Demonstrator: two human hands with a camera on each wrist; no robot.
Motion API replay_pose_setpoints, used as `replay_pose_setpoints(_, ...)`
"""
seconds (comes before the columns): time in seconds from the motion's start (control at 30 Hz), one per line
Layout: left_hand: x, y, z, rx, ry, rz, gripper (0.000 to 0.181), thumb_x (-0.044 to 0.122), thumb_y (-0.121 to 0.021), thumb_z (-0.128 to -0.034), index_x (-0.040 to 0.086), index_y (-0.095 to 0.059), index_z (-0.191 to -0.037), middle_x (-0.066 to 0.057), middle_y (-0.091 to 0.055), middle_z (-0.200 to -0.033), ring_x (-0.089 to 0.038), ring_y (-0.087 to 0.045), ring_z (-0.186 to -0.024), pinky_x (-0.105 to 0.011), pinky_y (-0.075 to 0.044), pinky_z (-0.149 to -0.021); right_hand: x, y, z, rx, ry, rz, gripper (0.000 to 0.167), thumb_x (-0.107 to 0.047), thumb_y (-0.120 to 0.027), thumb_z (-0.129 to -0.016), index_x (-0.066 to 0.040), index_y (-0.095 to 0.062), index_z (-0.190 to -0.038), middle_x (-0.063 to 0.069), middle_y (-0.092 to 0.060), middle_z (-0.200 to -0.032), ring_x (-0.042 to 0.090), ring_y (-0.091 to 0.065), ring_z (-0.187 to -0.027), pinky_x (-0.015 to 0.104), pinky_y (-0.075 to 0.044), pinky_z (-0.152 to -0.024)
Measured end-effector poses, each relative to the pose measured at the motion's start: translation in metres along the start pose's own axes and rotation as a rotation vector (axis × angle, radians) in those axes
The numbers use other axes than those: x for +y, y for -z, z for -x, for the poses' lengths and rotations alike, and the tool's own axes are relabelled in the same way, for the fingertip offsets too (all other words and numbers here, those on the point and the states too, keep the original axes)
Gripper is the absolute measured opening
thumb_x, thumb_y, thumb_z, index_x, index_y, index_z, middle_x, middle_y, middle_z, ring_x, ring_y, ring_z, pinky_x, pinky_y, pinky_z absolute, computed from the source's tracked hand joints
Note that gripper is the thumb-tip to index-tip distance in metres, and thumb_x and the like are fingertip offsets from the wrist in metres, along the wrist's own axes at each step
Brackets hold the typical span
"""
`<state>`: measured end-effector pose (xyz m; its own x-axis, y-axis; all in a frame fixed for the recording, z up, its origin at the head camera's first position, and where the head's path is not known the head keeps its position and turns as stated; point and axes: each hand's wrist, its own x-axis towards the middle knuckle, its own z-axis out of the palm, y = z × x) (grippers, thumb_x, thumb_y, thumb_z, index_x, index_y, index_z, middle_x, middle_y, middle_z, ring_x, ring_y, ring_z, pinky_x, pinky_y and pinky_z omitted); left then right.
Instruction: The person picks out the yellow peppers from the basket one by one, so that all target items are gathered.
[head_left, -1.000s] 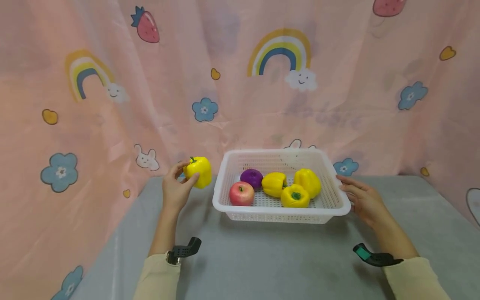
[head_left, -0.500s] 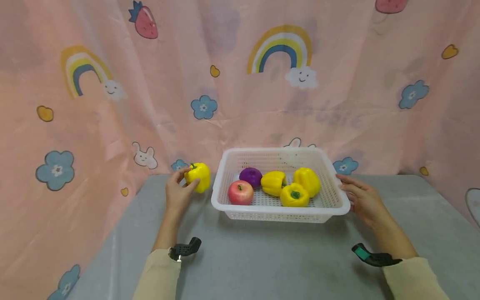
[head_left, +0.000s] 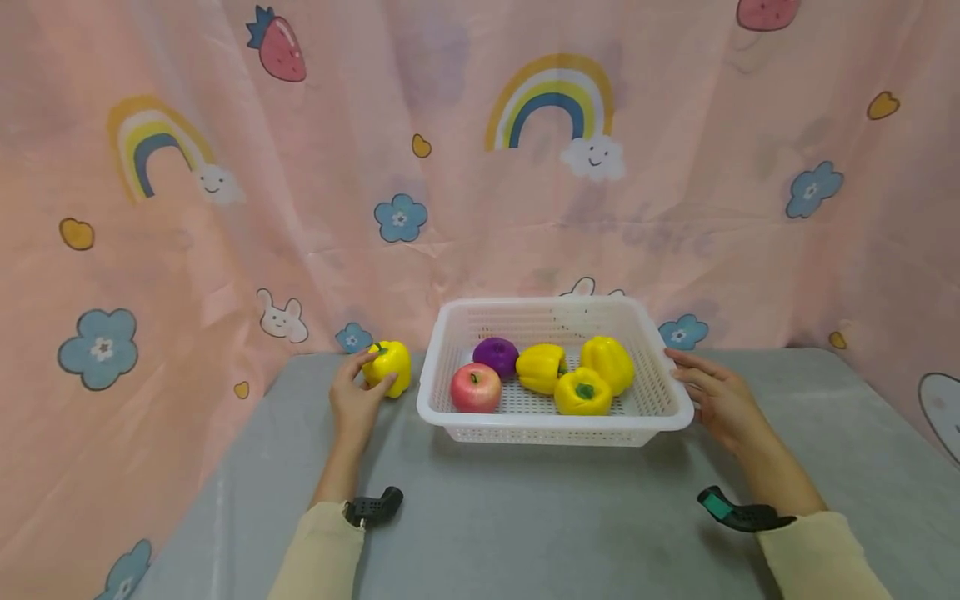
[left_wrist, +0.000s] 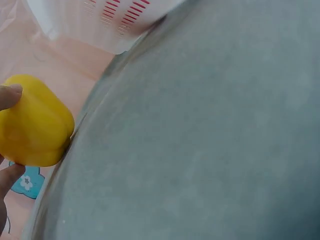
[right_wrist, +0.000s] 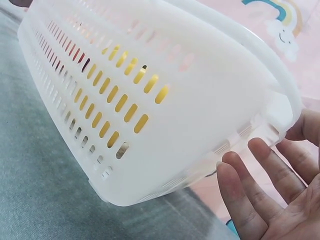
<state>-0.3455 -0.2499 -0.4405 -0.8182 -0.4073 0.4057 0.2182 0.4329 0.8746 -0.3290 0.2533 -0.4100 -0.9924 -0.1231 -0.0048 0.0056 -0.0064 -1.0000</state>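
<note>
The left hand (head_left: 356,400) pinches a yellow bell pepper (head_left: 392,367) between thumb and fingers, just left of the white basket (head_left: 555,422). The left wrist view shows the same pepper (left_wrist: 35,122) at the table's edge; whether it touches the table I cannot tell. At the basket's right end, the right hand (head_left: 727,408) touches the rim with extended fingers. Seen from the right wrist, its fingers (right_wrist: 272,175) are spread against the basket's end wall (right_wrist: 200,115). Inside the basket lie a red apple (head_left: 476,388), a purple round item (head_left: 496,357) and several yellow peppers (head_left: 583,392).
A grey table (head_left: 525,517) lies under everything. Close behind its back edge hangs a pink curtain (head_left: 337,167) printed with rainbows, flowers and hearts. A dark band with a device (head_left: 375,506) sits on the left wrist, another (head_left: 742,510) on the right.
The left hand has brought the yellow pepper down towards the table's back left part. The right hand stays at the basket's right end. The head view has shifted slightly.
</note>
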Motion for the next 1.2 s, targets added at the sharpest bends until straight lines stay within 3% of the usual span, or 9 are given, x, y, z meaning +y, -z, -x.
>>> replay_pose_setpoints(0.2, -0.0038, -0.0014, 0.0030, -0.007, -0.050, -0.051, 0.043, 0.011, -0.083, -0.0837, 0.000, -0.066, -0.122, -0.015, -0.057, -0.143, -0.037, -0.051, -0.137, -0.053, -0.053, -0.102, -0.0004, -0.0012, -0.0010, 0.000, -0.002, -0.015, 0.046, -0.029, -0.061, -0.102, -0.025, -0.054, -0.147, -0.028, -0.055, -0.119, -0.005, -0.068, -0.096, 0.025, -0.061, -0.077)
replay_pose_setpoints(0.43, -0.0080, -0.0002, 0.0040, 0.035, -0.082, -0.034, 0.042, 0.008, -0.084, -0.0817, -0.001, -0.067, -0.119, -0.015, -0.059, -0.142, -0.035, -0.053, -0.135, -0.048, -0.058, -0.094, -0.0004, -0.0028, -0.0062, 0.014, -0.012, 0.053, 0.052, -0.035, -0.061, -0.101, -0.025, -0.049, -0.151, -0.024, -0.050, -0.129, -0.008, -0.066, -0.098, 0.024, -0.059, -0.081)
replay_pose_setpoints(0.9, -0.0102, -0.0009, 0.0093, 0.025, -0.071, -0.029, 0.041, 0.007, -0.084, -0.0814, -0.002, -0.067, -0.117, -0.016, -0.057, -0.140, -0.034, -0.054, -0.132, -0.048, -0.057, -0.094, 0.0029, -0.0019, -0.0032, 0.005, 0.012, 0.032, 0.051, -0.032, -0.061, -0.102, -0.021, -0.050, -0.150, -0.030, -0.056, -0.117, -0.007, -0.067, -0.097, 0.024, -0.060, -0.078)
replay_pose_setpoints(1.07, -0.0087, -0.0018, 0.0097, 0.023, -0.090, -0.036, 0.040, 0.010, -0.085, -0.0811, -0.002, -0.068, -0.115, -0.015, -0.058, -0.138, -0.034, -0.056, -0.130, -0.049, -0.059, -0.091, 0.0015, 0.0001, -0.0023, -0.005, 0.006, -0.016, 0.045, -0.028, -0.060, -0.102, -0.026, -0.054, -0.147, -0.031, -0.060, -0.116, -0.005, -0.068, -0.097, 0.025, -0.060, -0.077)
replay_pose_setpoints(1.2, -0.0069, -0.0028, 0.0086, 0.019, -0.123, -0.096, 0.037, 0.015, -0.084, -0.0827, 0.000, -0.070, -0.113, -0.014, -0.060, -0.137, -0.034, -0.058, -0.128, -0.050, -0.060, -0.090, 0.0006, 0.0018, -0.0017, -0.010, 0.012, -0.033, 0.041, -0.027, -0.059, -0.103, -0.029, -0.058, -0.143, -0.031, -0.060, -0.116, -0.005, -0.068, -0.097, 0.024, -0.060, -0.077)
